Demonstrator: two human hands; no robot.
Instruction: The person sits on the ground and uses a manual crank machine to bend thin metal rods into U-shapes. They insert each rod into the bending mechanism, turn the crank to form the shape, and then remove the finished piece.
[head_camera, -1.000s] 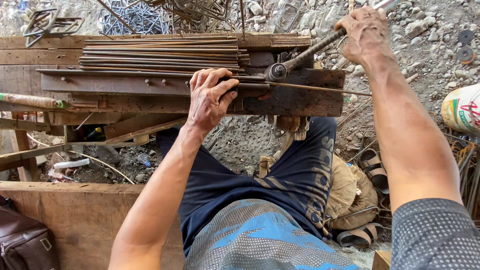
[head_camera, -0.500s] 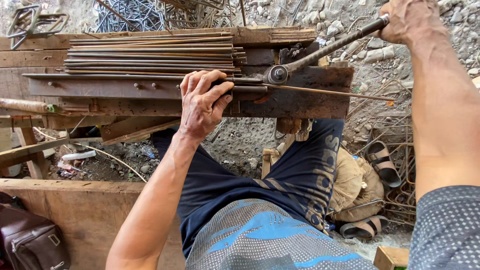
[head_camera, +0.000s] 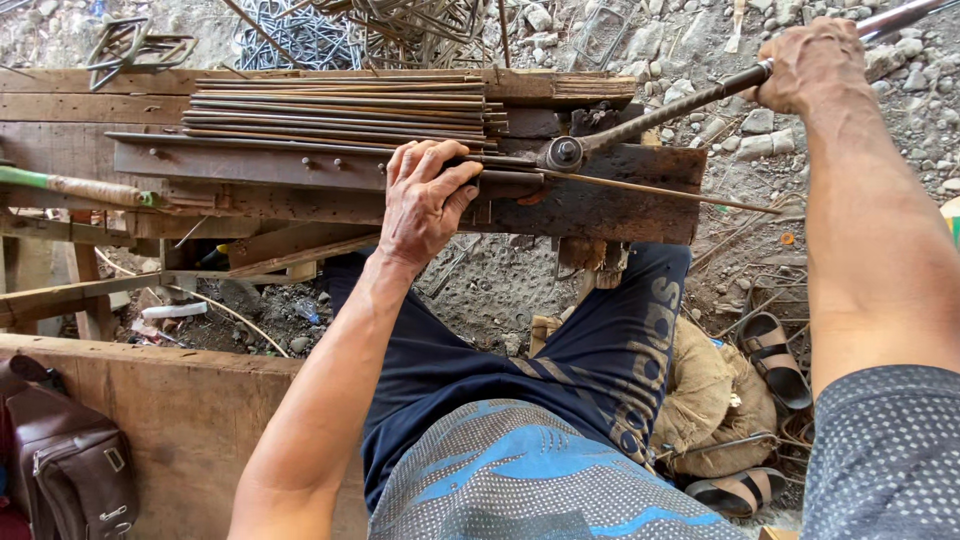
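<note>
Since the frame a second earlier, the right hand had swung the lever up and away, so that its far end now ran out past the top right corner, while the left hand had stayed pressed on the same spot. The bench, a heavy wooden beam, lay across in front of both hands. A stack of rods rested on it just beyond the left hand, their long axes running left to right. The lever slanted from the right fist down leftward to the pivot, which sat just right of the left fingers. The thin rod being worked ran from under the left palm rightward past the pivot, its free end jutting beyond the bench toward the right arm. The left hand was nearer to it, fingers curled over the bench's edge and clamping the rod down; the right hand was closed tight round the lever.
</note>
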